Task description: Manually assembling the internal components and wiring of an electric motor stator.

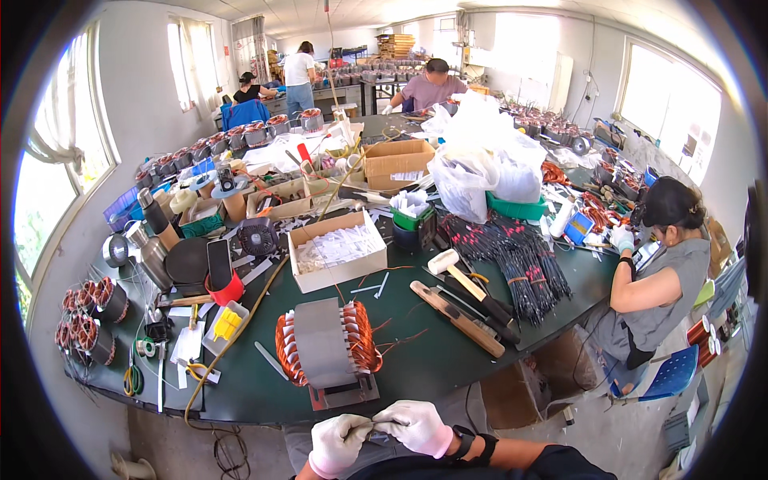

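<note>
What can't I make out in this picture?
All in the head view:
- Full shape of the thin dark piece between left hand and right hand: gloved fingers cover it.
- Contents of the white plastic bags: cloudy plastic hides them.
- Underside of the copper-wound core: its own body hides it.
- Most of the left forearm: lower edge cuts it off.

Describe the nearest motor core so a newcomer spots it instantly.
Find the near edge of the dark green table. Just beyond the white-gloved left hand lies the motor core, a broad grey cylinder on its side. Unlike the wound cores clustered at the table's left, it lies singly, orange coils showing at both ends.
</note>
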Motion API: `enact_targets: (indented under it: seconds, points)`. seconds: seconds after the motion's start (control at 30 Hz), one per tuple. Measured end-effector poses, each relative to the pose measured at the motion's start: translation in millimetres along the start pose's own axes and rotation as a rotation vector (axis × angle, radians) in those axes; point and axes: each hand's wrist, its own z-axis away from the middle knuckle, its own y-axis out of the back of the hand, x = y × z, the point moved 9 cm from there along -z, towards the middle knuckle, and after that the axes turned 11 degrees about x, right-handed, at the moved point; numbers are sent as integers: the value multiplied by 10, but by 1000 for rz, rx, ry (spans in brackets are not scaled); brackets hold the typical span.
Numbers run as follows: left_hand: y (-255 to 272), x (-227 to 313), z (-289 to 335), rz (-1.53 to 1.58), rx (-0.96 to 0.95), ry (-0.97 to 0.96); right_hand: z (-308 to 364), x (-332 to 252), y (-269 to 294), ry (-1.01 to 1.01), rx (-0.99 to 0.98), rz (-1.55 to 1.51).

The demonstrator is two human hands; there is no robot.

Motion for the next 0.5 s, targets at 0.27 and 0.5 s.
enact_targets:
  seconds: [0.27,0.5]
  points:
    - [-10,18,-120,0,-33,83,-176,-116,115,50,14,-122]
    - [342,40,-265,-88,-15,68,-373,-148,523,177,160,-79]
